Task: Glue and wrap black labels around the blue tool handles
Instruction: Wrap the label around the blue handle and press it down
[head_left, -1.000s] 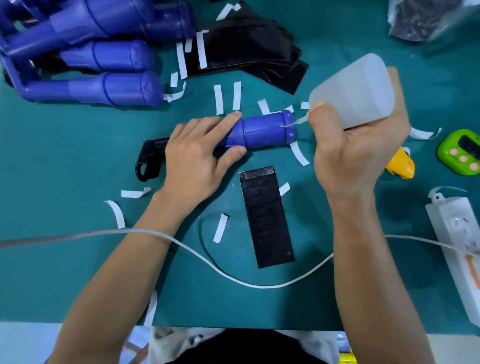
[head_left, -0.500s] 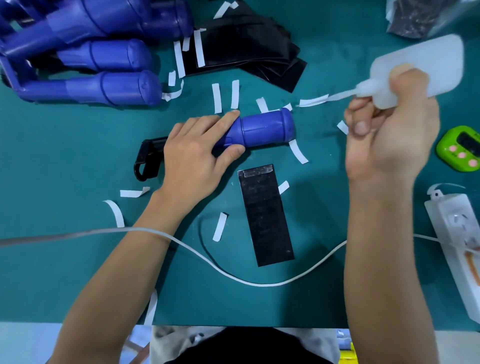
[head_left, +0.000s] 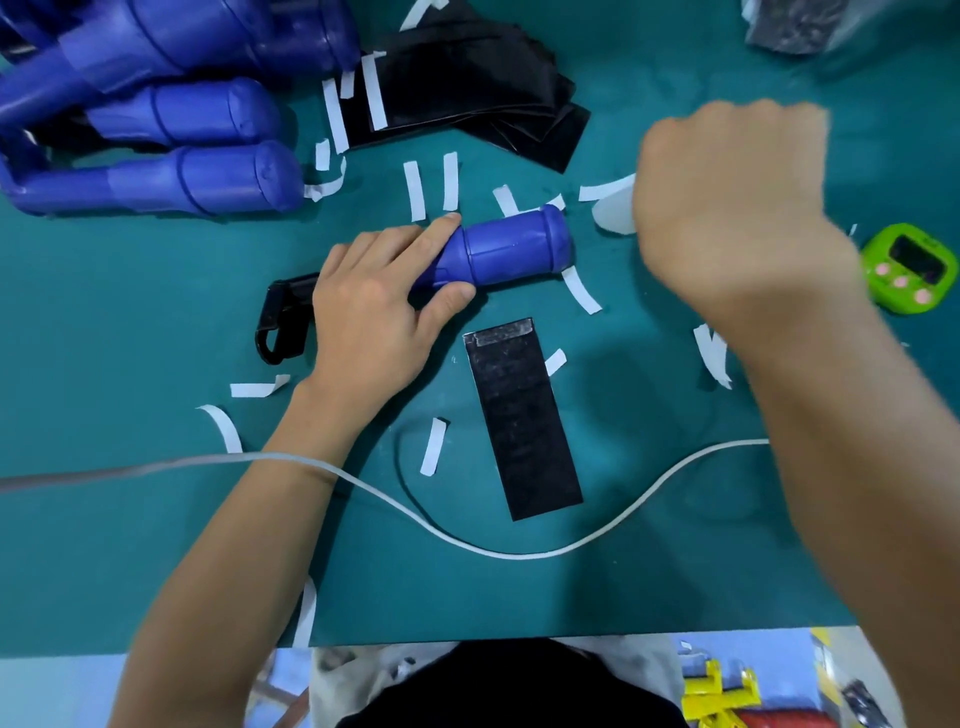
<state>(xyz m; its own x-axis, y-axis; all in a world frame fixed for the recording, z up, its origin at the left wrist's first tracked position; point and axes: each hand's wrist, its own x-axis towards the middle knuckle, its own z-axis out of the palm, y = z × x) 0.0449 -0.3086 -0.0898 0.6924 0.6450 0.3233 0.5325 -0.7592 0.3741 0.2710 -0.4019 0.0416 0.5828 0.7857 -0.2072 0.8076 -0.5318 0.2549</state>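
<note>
Two hands work over a green worktop. Left hand grips a blue tool handle lying sideways mid-worktop, fingers and thumb curled round its narrow end. One black label lies flat just beside it, toward the near edge. Right hand, blurred, hovers toward the right edge; its grip cannot be told. More blue handles fill the far left corner.

Person inspected. Left forearm and right forearm: bare to the frame edge. Left hand and right hand: bare, the right motion-blurred. Torso, bottom edge: black fabric garment, flanked by pale grey-beige cloth with dark flecks.
</note>
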